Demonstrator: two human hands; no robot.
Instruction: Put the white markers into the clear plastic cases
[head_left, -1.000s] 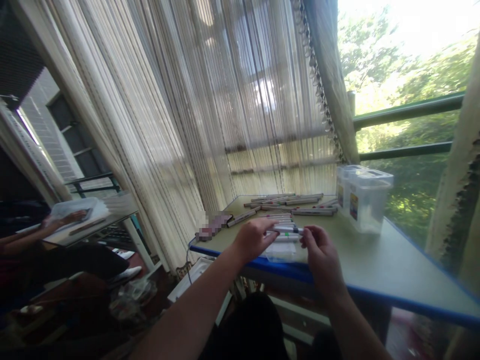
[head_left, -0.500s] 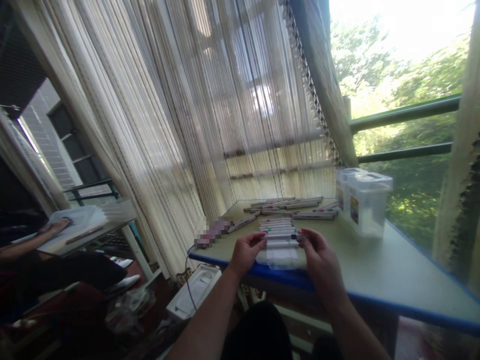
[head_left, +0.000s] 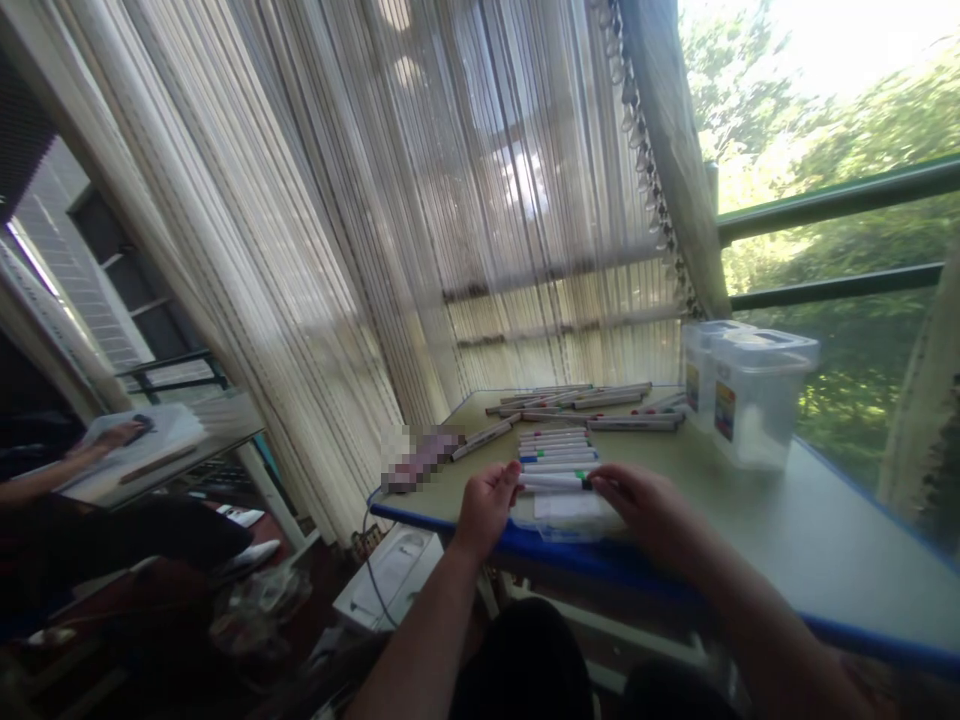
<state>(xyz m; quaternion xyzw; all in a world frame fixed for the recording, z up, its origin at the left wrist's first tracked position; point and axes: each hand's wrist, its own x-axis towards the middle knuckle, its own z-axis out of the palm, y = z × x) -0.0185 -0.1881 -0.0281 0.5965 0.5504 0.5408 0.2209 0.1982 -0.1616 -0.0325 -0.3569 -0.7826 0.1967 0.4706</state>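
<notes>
A white marker with a green band (head_left: 553, 482) lies crosswise at the near edge of the table (head_left: 750, 530), held at both ends: the left hand (head_left: 486, 505) pinches its left end between curled fingers, and the right hand (head_left: 646, 503) closes on its right, dark-capped end. The marker sits just above a clear plastic lid or shallow tray (head_left: 566, 512) that rests on the tabletop right against the blue front edge. Just beyond it, a neat row of similar markers (head_left: 556, 447) lies side by side, parallel to the held one, with coloured bands in blue, green and red showing. Farther back, a looser scatter of markers (head_left: 577, 402) spreads across the far part of the table, some lying at an angle. To the right stand two clear plastic containers (head_left: 750, 395) with lids and coloured labels, close together near the window side. A blurred, pixelated object (head_left: 420, 458) lies on the left corner of the table. A striped sheer curtain (head_left: 375, 220) hangs behind the table, and green railings (head_left: 832, 200) cross the window at right. At far left, another person's hand (head_left: 112, 435) rests on a pale object on a separate desk.
</notes>
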